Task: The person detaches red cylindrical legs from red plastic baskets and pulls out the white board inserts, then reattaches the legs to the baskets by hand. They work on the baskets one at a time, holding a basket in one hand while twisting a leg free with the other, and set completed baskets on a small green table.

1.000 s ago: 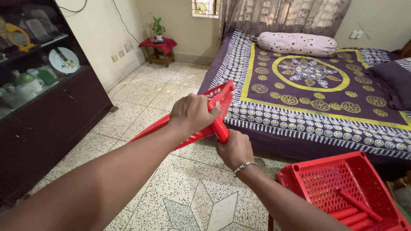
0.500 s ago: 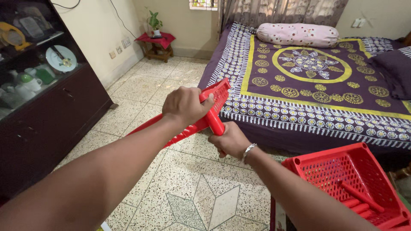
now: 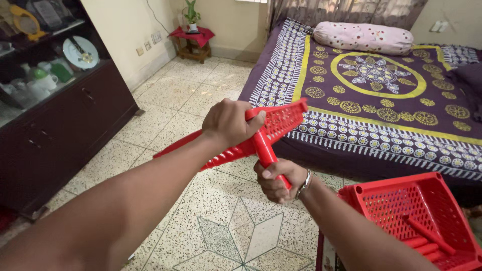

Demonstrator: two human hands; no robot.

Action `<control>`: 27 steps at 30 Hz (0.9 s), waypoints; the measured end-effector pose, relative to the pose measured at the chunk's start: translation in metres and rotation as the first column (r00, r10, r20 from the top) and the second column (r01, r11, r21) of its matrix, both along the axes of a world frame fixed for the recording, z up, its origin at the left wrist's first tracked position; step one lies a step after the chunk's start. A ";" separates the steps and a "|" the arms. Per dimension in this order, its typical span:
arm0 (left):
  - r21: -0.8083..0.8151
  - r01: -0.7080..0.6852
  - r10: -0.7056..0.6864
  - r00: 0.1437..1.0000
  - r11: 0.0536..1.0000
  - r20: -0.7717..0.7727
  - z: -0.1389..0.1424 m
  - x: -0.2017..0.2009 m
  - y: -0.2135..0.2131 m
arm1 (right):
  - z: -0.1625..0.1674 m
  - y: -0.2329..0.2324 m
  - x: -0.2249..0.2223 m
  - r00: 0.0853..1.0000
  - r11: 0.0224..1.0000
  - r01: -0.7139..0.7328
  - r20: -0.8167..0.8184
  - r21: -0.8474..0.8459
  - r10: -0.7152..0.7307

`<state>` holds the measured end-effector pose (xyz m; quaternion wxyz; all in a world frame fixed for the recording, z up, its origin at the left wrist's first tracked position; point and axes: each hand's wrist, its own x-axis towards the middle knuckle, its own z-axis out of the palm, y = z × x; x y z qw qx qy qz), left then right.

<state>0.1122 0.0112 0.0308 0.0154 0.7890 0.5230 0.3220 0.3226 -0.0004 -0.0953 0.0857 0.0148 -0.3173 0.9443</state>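
A red basket [image 3: 411, 211] with lattice walls stands at the lower right, near the bed's [image 3: 381, 95] front edge, with red rods [image 3: 427, 238] lying loose inside. Above the tiled floor [image 3: 201, 100], the left hand [image 3: 228, 120] is clenched over the top of a red lattice shelf [image 3: 278, 120] held tilted. Just below, the right hand [image 3: 276, 178] is wrapped tight around a red rod [image 3: 266, 153] touching the shelf.
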 end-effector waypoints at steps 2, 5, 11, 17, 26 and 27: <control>0.083 0.077 -0.082 0.995 0.994 0.059 -0.001 -0.005 0.000 | -0.005 -0.008 -0.006 0.999 0.999 0.024 -0.025 -0.037 -0.025; 0.115 0.148 -0.164 0.975 0.982 0.150 -0.003 -0.012 0.001 | -0.003 -0.018 -0.006 0.994 0.994 0.105 0.016 0.034 -0.106; 0.150 0.183 -0.207 0.963 0.972 0.171 -0.008 -0.021 0.008 | 0.020 -0.035 0.006 0.975 0.973 0.221 -0.012 0.064 -0.220; 0.187 0.213 -0.228 0.972 0.959 0.063 -0.016 -0.036 0.008 | 0.067 -0.038 0.022 0.898 0.922 0.382 -0.213 -0.061 -0.386; 0.282 0.299 -0.286 0.954 0.912 -0.087 -0.030 -0.051 -0.004 | 0.100 0.025 0.018 0.337 0.374 0.769 0.168 0.518 -0.926; 0.296 0.328 -0.308 0.945 0.897 -0.111 -0.032 -0.052 -0.007 | 0.098 0.033 0.014 0.211 0.289 0.737 0.198 0.611 -0.957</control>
